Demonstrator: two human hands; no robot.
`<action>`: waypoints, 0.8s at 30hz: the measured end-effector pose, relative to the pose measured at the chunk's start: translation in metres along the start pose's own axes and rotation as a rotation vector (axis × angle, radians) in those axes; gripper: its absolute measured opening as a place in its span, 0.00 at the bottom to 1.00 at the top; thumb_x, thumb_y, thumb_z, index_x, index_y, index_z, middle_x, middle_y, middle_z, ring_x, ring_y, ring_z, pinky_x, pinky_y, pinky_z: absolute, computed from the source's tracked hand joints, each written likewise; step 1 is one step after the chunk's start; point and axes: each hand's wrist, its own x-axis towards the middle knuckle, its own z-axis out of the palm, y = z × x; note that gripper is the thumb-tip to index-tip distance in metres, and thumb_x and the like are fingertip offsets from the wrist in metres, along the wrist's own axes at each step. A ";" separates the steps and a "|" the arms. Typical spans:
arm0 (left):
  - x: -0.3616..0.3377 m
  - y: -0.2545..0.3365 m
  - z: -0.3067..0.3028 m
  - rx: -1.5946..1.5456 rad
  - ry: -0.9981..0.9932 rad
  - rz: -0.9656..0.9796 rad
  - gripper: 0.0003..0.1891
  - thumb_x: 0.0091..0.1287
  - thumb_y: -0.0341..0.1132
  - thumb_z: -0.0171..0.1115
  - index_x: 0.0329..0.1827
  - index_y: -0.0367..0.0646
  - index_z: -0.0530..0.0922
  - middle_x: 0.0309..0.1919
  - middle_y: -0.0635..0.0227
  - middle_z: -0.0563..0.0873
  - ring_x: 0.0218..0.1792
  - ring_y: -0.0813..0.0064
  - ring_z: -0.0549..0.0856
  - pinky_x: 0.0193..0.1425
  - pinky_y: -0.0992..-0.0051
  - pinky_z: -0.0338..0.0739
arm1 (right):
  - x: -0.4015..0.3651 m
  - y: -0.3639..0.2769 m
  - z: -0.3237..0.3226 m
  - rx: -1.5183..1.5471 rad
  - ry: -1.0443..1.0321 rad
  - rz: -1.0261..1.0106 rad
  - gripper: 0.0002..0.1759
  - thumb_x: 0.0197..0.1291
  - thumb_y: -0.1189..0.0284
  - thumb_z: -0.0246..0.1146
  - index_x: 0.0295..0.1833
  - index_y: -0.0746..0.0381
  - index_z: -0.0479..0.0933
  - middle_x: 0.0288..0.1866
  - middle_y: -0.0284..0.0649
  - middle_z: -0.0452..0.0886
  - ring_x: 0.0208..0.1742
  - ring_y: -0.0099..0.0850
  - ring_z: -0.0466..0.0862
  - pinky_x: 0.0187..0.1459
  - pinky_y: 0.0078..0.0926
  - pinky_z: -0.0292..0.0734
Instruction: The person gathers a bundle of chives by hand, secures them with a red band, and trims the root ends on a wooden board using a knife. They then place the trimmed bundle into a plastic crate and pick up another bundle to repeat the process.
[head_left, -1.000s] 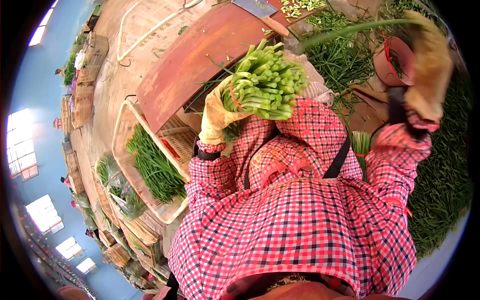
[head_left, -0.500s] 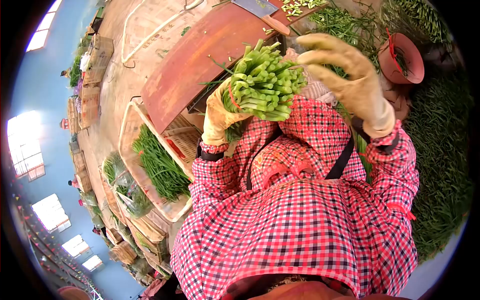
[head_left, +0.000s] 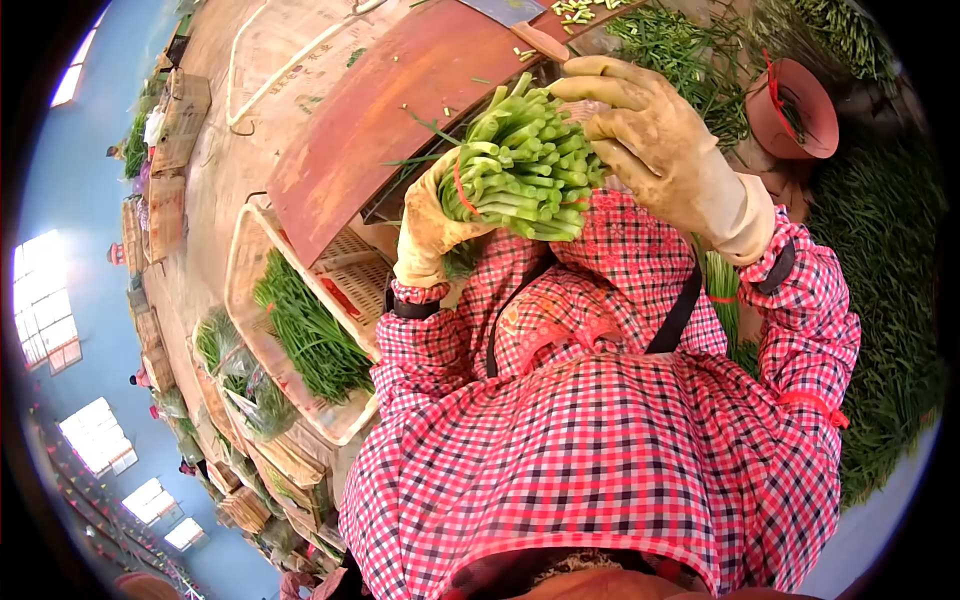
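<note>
A thick bundle of green stalks (head_left: 535, 170), cut ends facing up toward me, is gripped at its left side by my gloved left hand (head_left: 430, 222). A red band circles the stalks beside that hand's fingers. My gloved right hand (head_left: 660, 145) is at the right side of the bundle, fingers apart and curved, fingertips right at the cut ends. Beyond the bundle lies a reddish-brown board (head_left: 370, 120) with a flat wide blade (head_left: 500, 10) and its wooden handle (head_left: 540, 42) at the far end.
A plastic crate (head_left: 245, 290) at the left holds long green leaves (head_left: 310, 325). Cut stalk pieces (head_left: 575, 12) lie by the blade. A pink bucket (head_left: 808, 120) with red bands stands at the right, near a large heap of greens (head_left: 880, 290). Wooden boxes (head_left: 168, 215) line the far left.
My right hand has come down and left, from raised above the bundle's right side to its cut ends, with its fingers more curled. My left hand still holds the bundle.
</note>
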 end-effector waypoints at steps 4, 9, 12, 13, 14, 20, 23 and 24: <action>0.004 -0.001 -0.001 0.078 -0.019 0.011 0.44 0.43 0.30 0.89 0.68 0.35 0.78 0.57 0.67 0.88 0.55 0.78 0.86 0.66 0.73 0.80 | -0.002 0.003 0.000 0.146 0.070 0.026 0.02 0.64 0.80 0.62 0.41 0.65 0.80 0.64 0.41 0.81 0.73 0.47 0.75 0.70 0.47 0.72; 0.007 0.001 0.004 0.061 -0.015 0.016 0.44 0.43 0.30 0.89 0.68 0.34 0.78 0.57 0.66 0.89 0.54 0.78 0.86 0.65 0.72 0.81 | -0.009 0.006 -0.008 0.334 0.064 0.108 0.02 0.63 0.81 0.61 0.41 0.66 0.77 0.65 0.44 0.80 0.71 0.46 0.77 0.71 0.43 0.72; 0.007 -0.005 0.000 0.061 -0.002 0.023 0.45 0.43 0.31 0.89 0.68 0.34 0.78 0.57 0.66 0.89 0.54 0.77 0.86 0.65 0.72 0.81 | -0.018 0.010 -0.027 0.261 0.053 0.148 0.01 0.64 0.80 0.62 0.39 0.65 0.76 0.67 0.44 0.80 0.69 0.42 0.78 0.71 0.40 0.71; 0.007 -0.007 -0.001 0.064 -0.006 0.023 0.45 0.43 0.31 0.89 0.68 0.34 0.78 0.57 0.66 0.89 0.54 0.77 0.86 0.65 0.72 0.81 | -0.021 0.011 -0.041 0.281 0.004 0.193 0.02 0.65 0.80 0.61 0.38 0.65 0.76 0.70 0.49 0.80 0.75 0.46 0.76 0.76 0.44 0.67; 0.008 -0.008 -0.002 0.066 -0.010 0.023 0.45 0.43 0.31 0.89 0.68 0.33 0.78 0.57 0.65 0.89 0.54 0.77 0.86 0.65 0.72 0.81 | -0.023 0.016 -0.051 0.210 0.015 0.160 0.02 0.65 0.76 0.62 0.40 0.63 0.79 0.68 0.42 0.80 0.68 0.38 0.79 0.72 0.37 0.71; 0.006 -0.007 -0.002 0.034 0.009 0.009 0.45 0.42 0.30 0.89 0.68 0.33 0.78 0.58 0.65 0.88 0.55 0.77 0.86 0.65 0.72 0.81 | -0.080 0.059 -0.199 -0.297 0.125 0.395 0.15 0.80 0.69 0.53 0.59 0.59 0.83 0.76 0.41 0.76 0.77 0.36 0.75 0.78 0.35 0.68; 0.003 -0.003 -0.007 0.189 0.021 0.025 0.45 0.43 0.30 0.89 0.69 0.33 0.77 0.58 0.66 0.88 0.56 0.77 0.85 0.66 0.72 0.80 | -0.089 0.135 -0.294 -0.230 0.091 0.132 0.14 0.75 0.68 0.59 0.58 0.61 0.85 0.62 0.41 0.86 0.57 0.30 0.87 0.50 0.29 0.79; 0.003 0.000 -0.006 0.197 0.030 0.032 0.45 0.43 0.30 0.89 0.69 0.33 0.77 0.58 0.66 0.88 0.56 0.77 0.85 0.66 0.72 0.80 | -0.133 0.158 -0.291 0.322 0.333 0.530 0.15 0.77 0.68 0.59 0.62 0.59 0.83 0.70 0.40 0.80 0.67 0.33 0.81 0.63 0.30 0.74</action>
